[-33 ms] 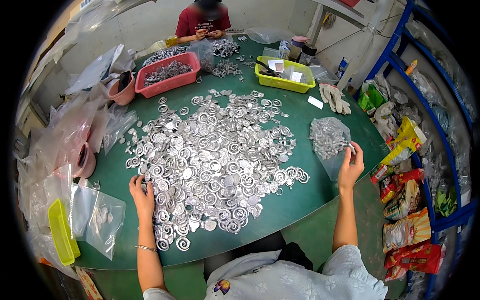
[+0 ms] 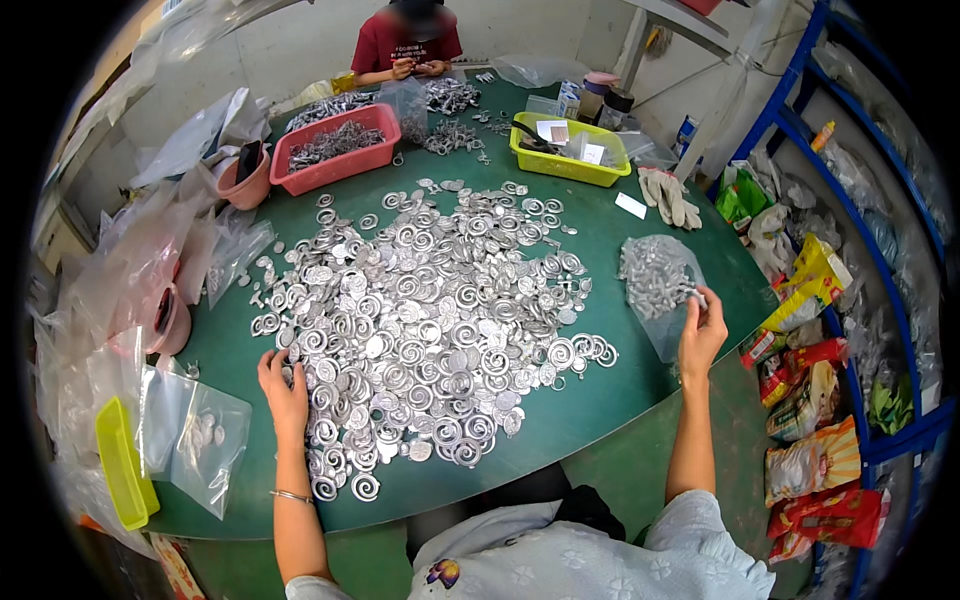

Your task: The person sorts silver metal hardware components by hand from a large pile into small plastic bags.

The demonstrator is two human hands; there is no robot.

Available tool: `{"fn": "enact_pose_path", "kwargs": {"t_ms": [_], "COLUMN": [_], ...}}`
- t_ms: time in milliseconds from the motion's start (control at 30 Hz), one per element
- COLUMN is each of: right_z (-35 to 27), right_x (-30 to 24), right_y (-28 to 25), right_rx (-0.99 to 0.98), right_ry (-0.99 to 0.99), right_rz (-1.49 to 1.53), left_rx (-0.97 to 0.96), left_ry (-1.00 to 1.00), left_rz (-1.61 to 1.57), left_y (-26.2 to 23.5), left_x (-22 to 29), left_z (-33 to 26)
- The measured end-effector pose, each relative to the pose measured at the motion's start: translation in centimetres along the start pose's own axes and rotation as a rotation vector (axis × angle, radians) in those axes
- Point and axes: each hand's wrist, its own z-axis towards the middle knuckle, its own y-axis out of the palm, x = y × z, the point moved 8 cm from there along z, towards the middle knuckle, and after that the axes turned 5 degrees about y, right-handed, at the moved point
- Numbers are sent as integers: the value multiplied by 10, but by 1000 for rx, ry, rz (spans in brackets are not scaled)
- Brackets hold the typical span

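Note:
A broad heap of silver-coloured metal pieces, many of them spiral discs and others oval tags, lies on the green table. My left hand rests at the heap's left edge, fingers apart and curved against the outer pieces. On the right, my right hand is at the edge of a clear plastic bag filled with small silver metal parts. Its thumb and fingers close round a small silver metal piece, partly hidden by the fingers.
Beyond the heap stand a red basket of metal parts and a yellow-green basket. Gloves lie at the right. Plastic bags crowd the left side. Across the table sits a person. Blue shelving rises at right.
My right hand has shifted very slightly, its fingertips closer in round the small metal piece. The left hand and the heap look the same.

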Motion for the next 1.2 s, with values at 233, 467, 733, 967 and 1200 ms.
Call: {"fn": "enact_pose_path", "kwargs": {"t_ms": [233, 467, 733, 967, 1200], "right_z": [13, -16, -123, -120, -120], "right_x": [13, -57, -133, -103, -114], "right_y": [50, 42, 133, 150, 140], "right_rx": [-131, -176, -807, -815, -650], "right_ry": [-159, -175, -616, -607, -631], "right_rz": [-547, -482, 90, 65, -60], "left_rx": [-1, 4, 26, 10, 4], "left_ry": [3, 9, 25, -20, -35], "left_rz": [-4, 3, -8, -6, -26], "left_y": [2, 1, -1, -2, -1], "left_x": [0, -1, 2, 4, 4], "left_z": [1, 0, 0, 2, 2]}}
